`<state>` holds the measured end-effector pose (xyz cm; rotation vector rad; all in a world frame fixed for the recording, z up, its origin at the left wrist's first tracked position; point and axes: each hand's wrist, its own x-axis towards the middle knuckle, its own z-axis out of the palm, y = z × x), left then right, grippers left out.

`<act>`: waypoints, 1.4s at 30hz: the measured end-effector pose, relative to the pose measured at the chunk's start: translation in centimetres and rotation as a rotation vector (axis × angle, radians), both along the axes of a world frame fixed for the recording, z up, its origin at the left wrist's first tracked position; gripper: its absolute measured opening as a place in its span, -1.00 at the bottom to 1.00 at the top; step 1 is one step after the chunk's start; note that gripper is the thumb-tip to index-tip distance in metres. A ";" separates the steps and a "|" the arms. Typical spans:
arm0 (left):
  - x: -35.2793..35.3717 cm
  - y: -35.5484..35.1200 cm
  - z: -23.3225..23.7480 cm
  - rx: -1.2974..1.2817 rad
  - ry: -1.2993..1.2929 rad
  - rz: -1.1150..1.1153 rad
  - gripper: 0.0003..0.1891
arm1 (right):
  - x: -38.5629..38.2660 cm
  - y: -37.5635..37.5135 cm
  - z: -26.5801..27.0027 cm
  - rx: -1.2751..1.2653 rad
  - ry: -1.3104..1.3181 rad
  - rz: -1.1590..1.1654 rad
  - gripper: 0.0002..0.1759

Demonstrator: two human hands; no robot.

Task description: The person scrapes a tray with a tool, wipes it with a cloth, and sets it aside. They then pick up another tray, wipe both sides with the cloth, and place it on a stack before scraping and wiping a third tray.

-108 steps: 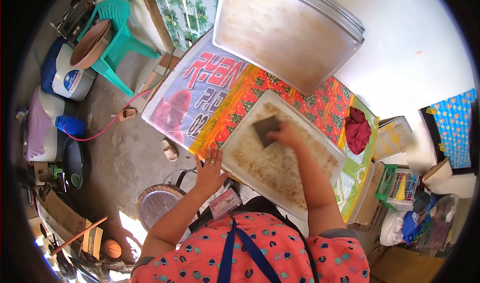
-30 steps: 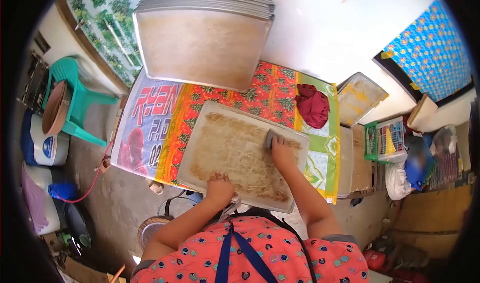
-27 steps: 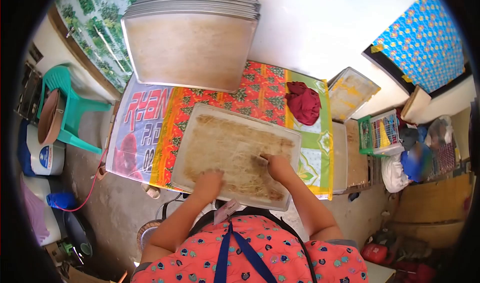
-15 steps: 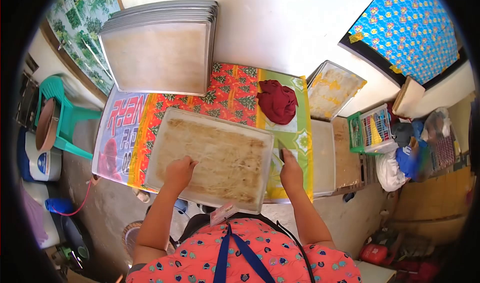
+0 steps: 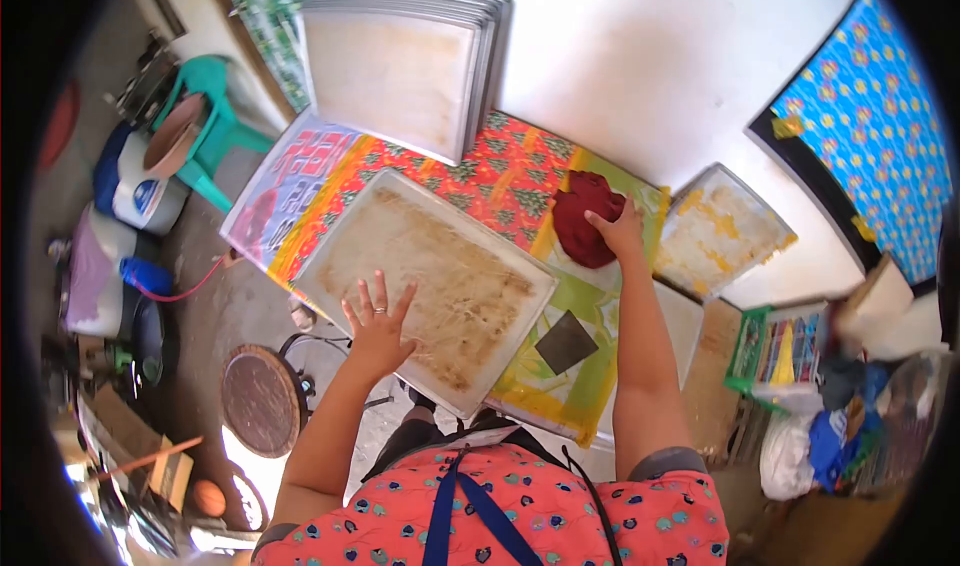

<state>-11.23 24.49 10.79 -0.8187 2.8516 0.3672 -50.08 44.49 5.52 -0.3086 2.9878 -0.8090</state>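
A worn baking tray (image 5: pixel 440 276) with brown stains lies flat at the front of the table. My left hand (image 5: pixel 378 338) rests over its near left part, fingers spread, a ring on one finger, nothing held. At the table's right, my right hand (image 5: pixel 618 228) grips the edge of a crumpled dark red cloth (image 5: pixel 582 216), thumb on top; some of its fingers are hidden. A dark, flat square piece (image 5: pixel 566 343) lies on the green covering to the right of the tray.
A thick stack of trays (image 5: pixel 390 76) leans upright against the wall at the table's back left. Another tray with yellow patches (image 5: pixel 722 231) leans beyond the right edge. A round-topped stool (image 5: pixel 262 400) and green chair (image 5: pixel 215 116) stand left. A crate (image 5: pixel 780 351) sits right.
My right hand has moved up from the tray's right side to the red cloth; the dark square it held now lies on the table. My left hand has opened out. The view has turned.
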 end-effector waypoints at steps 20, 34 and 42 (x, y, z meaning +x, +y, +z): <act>18.4 -1.5 0.5 1.030 0.907 0.293 -0.23 | 39.8 -10.7 8.0 -0.599 -0.249 1.028 -0.51; 36.0 -4.4 -2.3 -0.208 0.283 -0.144 -0.67 | 52.3 -14.1 4.6 0.093 -0.379 1.196 -0.48; 33.0 -5.5 12.6 1.776 1.247 0.649 -0.55 | 55.5 -13.8 9.3 -0.452 -1.104 1.275 -0.07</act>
